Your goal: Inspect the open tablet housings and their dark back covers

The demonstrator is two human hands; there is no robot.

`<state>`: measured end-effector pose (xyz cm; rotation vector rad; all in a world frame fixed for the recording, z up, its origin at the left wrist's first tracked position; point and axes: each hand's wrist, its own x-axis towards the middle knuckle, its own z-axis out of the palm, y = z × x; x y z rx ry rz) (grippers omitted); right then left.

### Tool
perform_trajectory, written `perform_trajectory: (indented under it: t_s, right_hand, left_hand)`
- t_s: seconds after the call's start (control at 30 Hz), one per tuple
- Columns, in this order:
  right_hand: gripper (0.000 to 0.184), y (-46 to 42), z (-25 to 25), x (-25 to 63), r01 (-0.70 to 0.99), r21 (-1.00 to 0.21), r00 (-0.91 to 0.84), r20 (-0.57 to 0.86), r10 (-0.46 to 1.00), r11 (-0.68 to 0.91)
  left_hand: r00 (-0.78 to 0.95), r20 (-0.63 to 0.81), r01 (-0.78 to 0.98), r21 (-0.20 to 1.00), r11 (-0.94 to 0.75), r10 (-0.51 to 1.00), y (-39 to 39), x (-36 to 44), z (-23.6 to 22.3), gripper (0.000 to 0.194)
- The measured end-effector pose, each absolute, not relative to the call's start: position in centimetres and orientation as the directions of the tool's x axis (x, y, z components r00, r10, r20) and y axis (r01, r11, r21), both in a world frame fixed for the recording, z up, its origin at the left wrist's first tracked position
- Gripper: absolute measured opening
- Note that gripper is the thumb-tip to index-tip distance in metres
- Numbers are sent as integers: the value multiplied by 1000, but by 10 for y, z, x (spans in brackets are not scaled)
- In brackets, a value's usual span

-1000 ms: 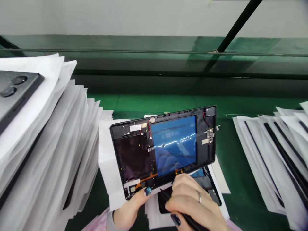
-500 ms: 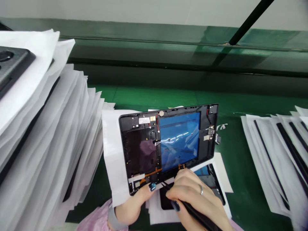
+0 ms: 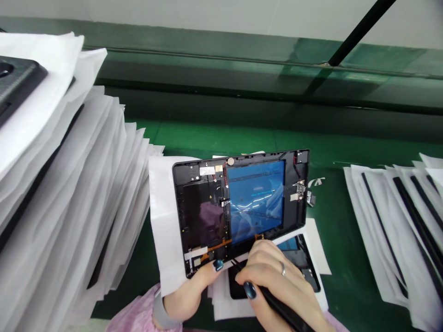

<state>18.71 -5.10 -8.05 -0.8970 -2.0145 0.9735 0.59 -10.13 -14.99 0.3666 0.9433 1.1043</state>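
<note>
An opened black tablet housing, tilted toward me, shows a blue film-covered panel, thin red wires and an orange flex cable. My left hand grips its lower left edge, thumb on the front and fingers hidden behind. Black tweezers lie in my right hand, their tips just below the housing's lower edge. That hand's knuckles are by the lower edge; whether they touch it I cannot tell. Underneath, a second tablet part rests on white sheets.
A tall stack of white sheets with dark panels between them rises at left, a black device on top. Another interleaved stack stands at right. A small metallic piece lies on the green table beside the housing.
The view has shifted slightly. The housing's right end sits a little further left, and the reflections on the blue panel have changed. Both hands keep nearly the same hold.
</note>
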Motion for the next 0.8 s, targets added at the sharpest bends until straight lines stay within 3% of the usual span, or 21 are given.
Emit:
perform_trajectory:
  t_s: [0.27,0.53,0.7,0.8]
  right_hand:
    - [27,-48,-84,193,261,-811,-573,307,760,524]
    - [23,-49,-72,193,259,-854,-526,268,807,452]
    - [22,-50,-74,194,299,-841,-565,224,794,450]
    - [25,-51,-79,193,287,-813,-569,282,773,507]
  left_hand:
    - [132,-428,-487,758,435,894,-97,6,-145,18]
    - [142,-546,-569,638,519,826,-108,4,-151,22]
    - [140,-544,-541,658,524,828,-109,2,-152,22]
    - [189,-501,-494,695,523,844,-109,0,-153,25]
